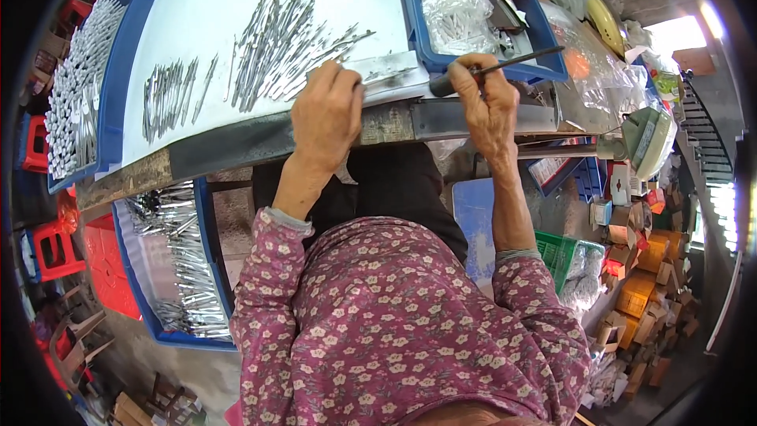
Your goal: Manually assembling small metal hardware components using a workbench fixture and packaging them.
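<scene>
My left hand rests at the table's near edge, fingers curled down in a pinch. Whatever its fingertips hold is hidden. Just beyond it lies a loose pile of slim metal pen-like parts on the white tabletop. A smaller row of the same parts lies farther left. My right hand is closed around a slim dark tool with a thick black end and a long thin shaft pointing right; its exact kind is unclear. Between both hands lies a flat grey-smudged strip.
A blue tray at left holds many upright white-silver rods. Another blue tray below the table holds metal parts. At far right of the tabletop, a blue tray contains plastic bags. A green lamp-like head juts in at right.
</scene>
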### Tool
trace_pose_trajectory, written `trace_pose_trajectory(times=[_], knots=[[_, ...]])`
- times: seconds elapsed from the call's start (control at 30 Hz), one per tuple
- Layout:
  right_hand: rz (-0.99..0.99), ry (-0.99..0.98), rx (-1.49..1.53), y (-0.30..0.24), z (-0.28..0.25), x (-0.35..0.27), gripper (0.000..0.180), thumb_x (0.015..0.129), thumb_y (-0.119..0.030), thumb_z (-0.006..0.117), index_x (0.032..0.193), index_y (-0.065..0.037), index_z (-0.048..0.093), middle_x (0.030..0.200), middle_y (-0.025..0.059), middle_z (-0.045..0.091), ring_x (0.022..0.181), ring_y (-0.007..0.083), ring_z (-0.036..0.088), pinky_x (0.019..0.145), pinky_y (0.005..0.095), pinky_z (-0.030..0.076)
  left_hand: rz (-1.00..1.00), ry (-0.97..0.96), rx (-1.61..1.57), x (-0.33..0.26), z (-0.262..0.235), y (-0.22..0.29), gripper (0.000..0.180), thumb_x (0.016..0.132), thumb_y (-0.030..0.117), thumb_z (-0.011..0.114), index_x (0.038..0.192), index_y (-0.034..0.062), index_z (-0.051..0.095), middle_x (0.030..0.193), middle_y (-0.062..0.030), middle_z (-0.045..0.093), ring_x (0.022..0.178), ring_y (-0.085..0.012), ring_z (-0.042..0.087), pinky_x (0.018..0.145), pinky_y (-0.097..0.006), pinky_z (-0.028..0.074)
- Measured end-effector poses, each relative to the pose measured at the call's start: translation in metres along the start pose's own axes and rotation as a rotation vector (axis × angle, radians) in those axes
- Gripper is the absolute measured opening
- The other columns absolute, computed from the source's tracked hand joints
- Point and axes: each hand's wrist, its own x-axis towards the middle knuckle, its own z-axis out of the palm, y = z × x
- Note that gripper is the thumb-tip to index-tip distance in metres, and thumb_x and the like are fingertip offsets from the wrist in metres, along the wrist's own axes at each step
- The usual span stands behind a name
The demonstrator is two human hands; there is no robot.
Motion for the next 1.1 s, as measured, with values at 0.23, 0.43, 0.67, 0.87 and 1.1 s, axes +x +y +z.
trace_pose_trajectory(times=[0.23, 0.43, 0.67, 0.87, 1.1], knots=[[-0.069, -0.051, -0.255, 0.032, -0.016, 0.045, 0.013, 0.078, -0.007, 0.051, 0.088, -0.003, 0.056, 0.077, 0.0185, 0.061, 0.073, 0.0353, 0.059, 0.064, 0.0408, 0.044, -0.273, 0.157, -0.281, -0.018, -0.035, -0.017, 0.006, 0.075, 0.001, 0.061, 0.081, -0.0001, 0.059, 0.076, -0.0091, 0.054, 0.061, -0.0194, 0.052, 0.056, -0.029, 0.041], [-0.238, -0.322, -0.524, 0.067, -0.002, 0.072, 0.020, 0.073, -0.004, 0.049, 0.090, -0.004, 0.058, 0.086, 0.0171, 0.060, 0.081, 0.0372, 0.057, 0.069, 0.0435, 0.044, -0.621, 0.308, -0.388, -0.051, -0.081, -0.049, 0.012, 0.080, 0.008, 0.063, 0.086, -0.0018, 0.062, 0.073, 0.0020, 0.054, 0.061, -0.0038, 0.039, 0.055, -0.019, 0.033], [-0.126, -0.563, -0.677, 0.064, 0.001, 0.093, 0.027, 0.070, -0.007, 0.049, 0.095, -0.004, 0.060, 0.092, 0.0192, 0.059, 0.089, 0.0377, 0.056, 0.077, 0.0429, 0.042, -0.628, 0.474, -0.131, -0.070, -0.107, -0.085, 0.013, 0.078, 0.008, 0.063, 0.085, -0.0030, 0.062, 0.071, -0.0019, 0.053, 0.059, -0.0084, 0.041, 0.055, -0.023, 0.036], [-0.158, -0.633, -0.693, 0.078, 0.004, 0.102, 0.019, 0.069, -0.007, 0.049, 0.085, -0.001, 0.058, 0.085, 0.0210, 0.058, 0.084, 0.0380, 0.055, 0.074, 0.0426, 0.042, -0.560, 0.474, 0.189, -0.058, -0.104, -0.101, 0.011, 0.077, 0.011, 0.062, 0.082, 0.0011, 0.060, 0.078, -0.0119, 0.057, 0.068, -0.0265, 0.055, 0.062, -0.035, 0.043], [-0.214, -0.633, -0.574, 0.088, 0.004, 0.103, 0.013, 0.066, -0.005, 0.051, 0.076, 0.003, 0.053, 0.074, 0.0204, 0.053, 0.073, 0.0373, 0.053, 0.066, 0.0409, 0.040, -0.527, 0.434, 0.484, -0.044, -0.107, -0.140, 0.011, 0.078, 0.014, 0.058, 0.080, 0.0040, 0.061, 0.083, -0.0120, 0.056, 0.076, -0.0319, 0.056, 0.064, -0.041, 0.044]])
